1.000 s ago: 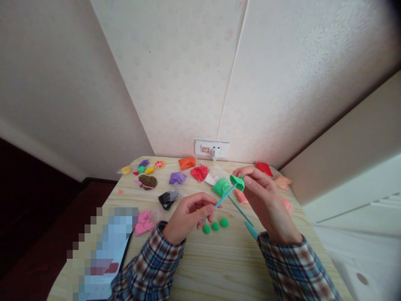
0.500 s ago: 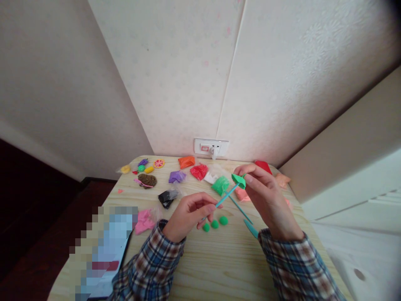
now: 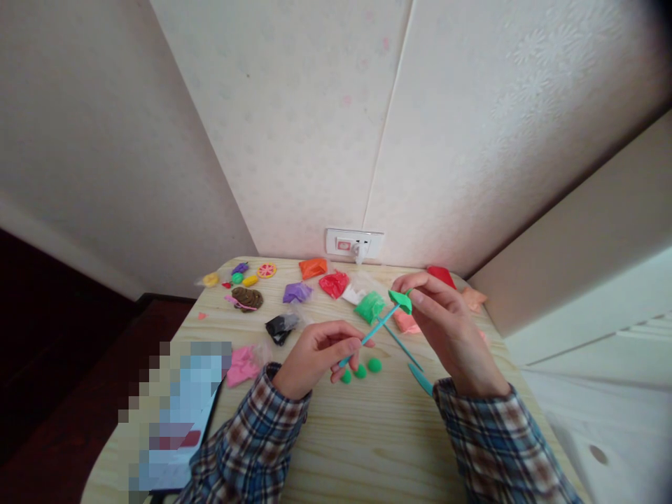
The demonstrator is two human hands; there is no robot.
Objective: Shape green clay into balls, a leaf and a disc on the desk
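Between the fingers of my left hand [image 3: 326,353] is a thin blue modelling tool [image 3: 379,325], slanting up to the right. Its far tip meets a green clay piece [image 3: 400,302], a small folded or hollowed shape. My right hand [image 3: 446,322] pinches that piece at its right side; the fingertips partly cover it. Below the tool, several small green clay balls [image 3: 374,365] lie in a row on the wooden table [image 3: 367,448]. A second thin blue tool [image 3: 403,344] and a blue clay knife [image 3: 420,379] rest near my right wrist.
Bags of clay lie across the back: orange [image 3: 313,268], red [image 3: 334,284], purple [image 3: 297,292], green [image 3: 369,306], black [image 3: 281,327]. A pink clay bag [image 3: 242,365] and a partly blurred tablet [image 3: 183,420] are at left. Small clay fruits [image 3: 250,281] sit far left, below a wall socket [image 3: 354,245].
Both hands keep nearly the same pose. The tool's near end now shows more below my left fingers, and the whole view has shifted slightly.
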